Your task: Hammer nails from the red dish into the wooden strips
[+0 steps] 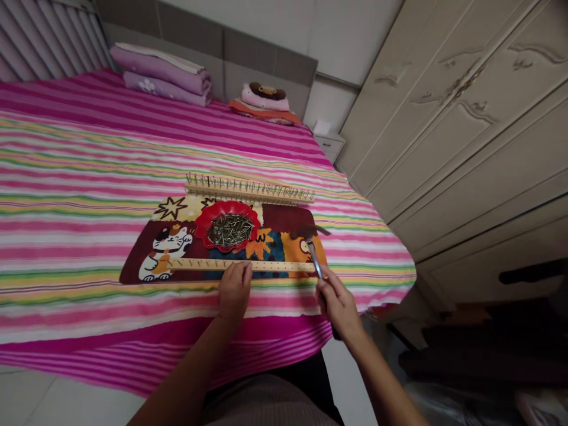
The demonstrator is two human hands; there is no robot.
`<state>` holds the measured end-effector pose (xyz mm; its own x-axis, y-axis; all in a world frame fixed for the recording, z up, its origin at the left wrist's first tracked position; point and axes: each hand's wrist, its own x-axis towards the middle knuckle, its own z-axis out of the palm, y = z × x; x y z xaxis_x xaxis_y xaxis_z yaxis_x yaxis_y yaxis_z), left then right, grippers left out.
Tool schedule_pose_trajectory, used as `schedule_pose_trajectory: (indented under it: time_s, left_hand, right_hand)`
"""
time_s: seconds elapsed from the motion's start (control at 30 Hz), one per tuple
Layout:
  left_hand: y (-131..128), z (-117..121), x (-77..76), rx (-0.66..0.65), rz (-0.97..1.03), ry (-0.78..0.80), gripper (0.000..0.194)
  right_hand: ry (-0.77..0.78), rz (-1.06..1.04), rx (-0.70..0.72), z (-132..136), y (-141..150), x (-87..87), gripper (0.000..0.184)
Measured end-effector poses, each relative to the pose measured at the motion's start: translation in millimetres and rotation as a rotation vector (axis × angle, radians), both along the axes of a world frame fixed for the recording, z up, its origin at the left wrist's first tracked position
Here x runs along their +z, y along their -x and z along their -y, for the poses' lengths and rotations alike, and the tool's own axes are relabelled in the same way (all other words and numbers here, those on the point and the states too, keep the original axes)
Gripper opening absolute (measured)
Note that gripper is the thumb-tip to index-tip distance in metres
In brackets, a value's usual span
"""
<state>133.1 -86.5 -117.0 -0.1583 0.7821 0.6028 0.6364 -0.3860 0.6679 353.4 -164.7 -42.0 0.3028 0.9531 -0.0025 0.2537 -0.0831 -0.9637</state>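
My right hand (339,299) is wrapped round the handle of a claw hammer (316,260), its head raised over the right end of a wooden strip (275,266). My left hand (235,287) is closed in a pinch at the strip's near edge, around its middle; what the fingertips hold is too small to make out. Several nails stand in the strip's left part, and a row of small marks runs along the right part. Just beyond lies a red scalloped bowl (202,222) heaped with loose nails (231,229).
Behind the bowl, a second wooden strip (248,194) bristles with upright nails. A patterned mat with a cat picture (166,251) lies under the work on a striped bedspread (80,236). Folded purple bedding (164,77) is at the back; a wardrobe (444,130) stands at right.
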Motion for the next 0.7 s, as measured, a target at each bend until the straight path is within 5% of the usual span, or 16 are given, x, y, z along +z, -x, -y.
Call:
schedule_pose_trajectory:
  time_s: [0.1, 0.2, 0.47, 0.7]
  left_hand:
    - [0, 0, -2.3, 0.008, 0.002, -0.007, 0.018]
    - [0, 1, -3.4, 0.022, -0.022, -0.004, 0.018]
    - [0, 1, -3.4, 0.011, -0.029, -0.051, 0.016]
    - [-1, 1, -5.1, 0.031, -0.015, -0.018, 0.017]
  right_hand:
    - [-0.115, 0.229, 0.292, 13, 26, 15.2, 0.039]
    - [-0.226, 0.379, 0.427, 15, 44, 18.6, 0.041]
    - [-0.331, 0.584, 0.364, 24, 55, 29.0, 0.049]
    - [-0.274, 0.617, 0.473, 14, 58, 32.8, 0.047]
